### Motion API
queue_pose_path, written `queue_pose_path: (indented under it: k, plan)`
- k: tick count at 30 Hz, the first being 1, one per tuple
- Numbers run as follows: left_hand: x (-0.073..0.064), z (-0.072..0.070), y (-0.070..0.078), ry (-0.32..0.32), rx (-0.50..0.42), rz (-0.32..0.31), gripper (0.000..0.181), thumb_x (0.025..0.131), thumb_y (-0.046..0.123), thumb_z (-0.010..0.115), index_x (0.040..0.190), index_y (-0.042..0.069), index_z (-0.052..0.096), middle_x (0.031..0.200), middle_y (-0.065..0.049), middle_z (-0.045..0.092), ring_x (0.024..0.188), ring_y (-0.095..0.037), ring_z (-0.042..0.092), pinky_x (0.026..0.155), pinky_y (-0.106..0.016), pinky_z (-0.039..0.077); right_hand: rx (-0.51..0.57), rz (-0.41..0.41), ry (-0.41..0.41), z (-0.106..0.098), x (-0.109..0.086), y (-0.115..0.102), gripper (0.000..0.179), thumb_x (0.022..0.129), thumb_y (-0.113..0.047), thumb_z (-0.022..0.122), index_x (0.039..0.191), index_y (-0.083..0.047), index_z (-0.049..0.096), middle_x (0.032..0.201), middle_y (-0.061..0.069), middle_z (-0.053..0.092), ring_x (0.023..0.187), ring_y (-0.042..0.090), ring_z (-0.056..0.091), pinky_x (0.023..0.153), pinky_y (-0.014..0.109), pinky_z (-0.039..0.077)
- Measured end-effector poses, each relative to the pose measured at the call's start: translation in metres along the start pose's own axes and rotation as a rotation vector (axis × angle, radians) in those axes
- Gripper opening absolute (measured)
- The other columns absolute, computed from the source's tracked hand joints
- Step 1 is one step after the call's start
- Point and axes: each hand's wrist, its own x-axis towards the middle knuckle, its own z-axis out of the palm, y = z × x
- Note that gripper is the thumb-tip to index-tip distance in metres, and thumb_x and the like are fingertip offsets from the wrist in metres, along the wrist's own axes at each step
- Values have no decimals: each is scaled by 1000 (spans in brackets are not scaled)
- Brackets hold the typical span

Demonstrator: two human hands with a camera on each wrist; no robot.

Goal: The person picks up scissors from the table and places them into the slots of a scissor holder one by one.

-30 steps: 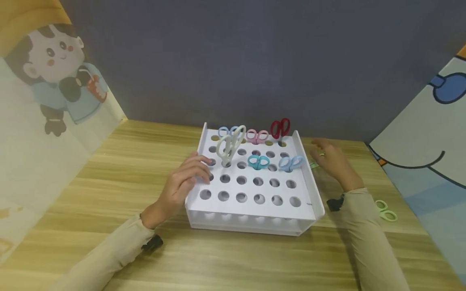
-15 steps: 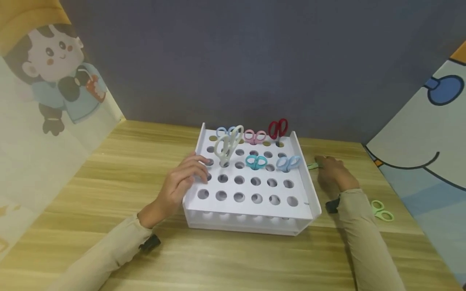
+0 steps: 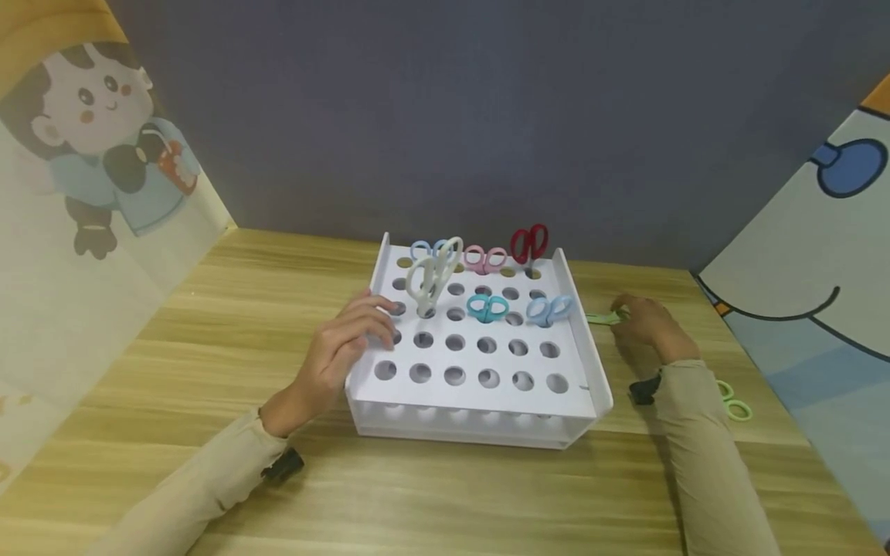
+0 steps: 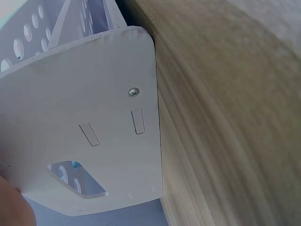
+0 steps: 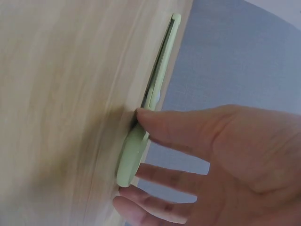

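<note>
My left hand (image 3: 332, 355) rests over the left wall of a white rack (image 3: 473, 394) with rows of round holes, its fingertips on the perforated top. To the right of the rack, my right hand (image 3: 643, 324) pinches light green scissors (image 5: 134, 148) near the handle, the thumb by the pivot and fingers on the far side. Their sheathed-looking blade end points at the rack, close over the table. In the rack stand white scissors (image 3: 429, 278), teal scissors (image 3: 487, 308), light blue scissors (image 3: 549, 310), pink scissors (image 3: 485, 259), dark red scissors (image 3: 530, 244) and, behind the white ones, another blue pair (image 3: 420, 249).
A second pair of green scissors (image 3: 735, 403) lies on the wooden table (image 3: 473, 502) beside the right sleeve, partly hidden by it. A dark grey panel (image 3: 445, 116) closes off the back. Cartoon-printed panels (image 3: 104, 154) flank the table on both sides.
My right hand has come down to the green scissors beside the rack and shifted right toward their handle, exposing more of them. My left hand has stayed on the rack.
</note>
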Motion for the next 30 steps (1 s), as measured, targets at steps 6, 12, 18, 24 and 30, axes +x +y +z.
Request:
queue_pose_path:
  k: [6, 12, 18, 24, 30]
  plan:
    - [1, 1, 0, -4, 0, -12, 32, 85, -3, 35, 83, 4, 66, 92, -14, 68, 115, -36, 57, 120, -57, 20, 27, 26, -27, -2, -2, 6, 47, 88, -13, 65, 126, 12, 52, 131, 42, 47, 119, 60, 44, 97, 69, 41]
    - [0, 2, -3, -4, 4, -13, 32, 85, -2, 34, 82, 4, 65, 92, -14, 68, 115, -37, 57, 118, -60, 20, 11, 16, -31, -6, -6, 12, 52, 87, -14, 66, 128, 15, 50, 131, 43, 46, 120, 61, 43, 97, 70, 40]
    - [0, 1, -3, 0, 3, -18, 33, 85, -2, 34, 82, 5, 66, 92, -14, 68, 116, -36, 57, 119, -60, 19, 7, 35, -49, -9, -9, 16, 57, 87, -16, 67, 129, 17, 47, 132, 43, 46, 119, 60, 43, 98, 69, 41]
    - [0, 0, -2, 5, -5, -16, 33, 86, -2, 34, 83, 4, 66, 92, -14, 68, 115, -36, 57, 119, -60, 19, 28, 66, -98, -12, -11, 16, 64, 87, -22, 70, 130, 19, 46, 129, 43, 47, 115, 58, 47, 95, 68, 44]
    - [-1, 1, -2, 10, -4, -8, 34, 85, -4, 33, 82, 3, 66, 91, -14, 68, 115, -35, 57, 119, -58, 20, 94, 78, -188, -18, -18, 15, 70, 85, -33, 74, 126, 17, 47, 121, 39, 51, 94, 43, 61, 84, 57, 52]
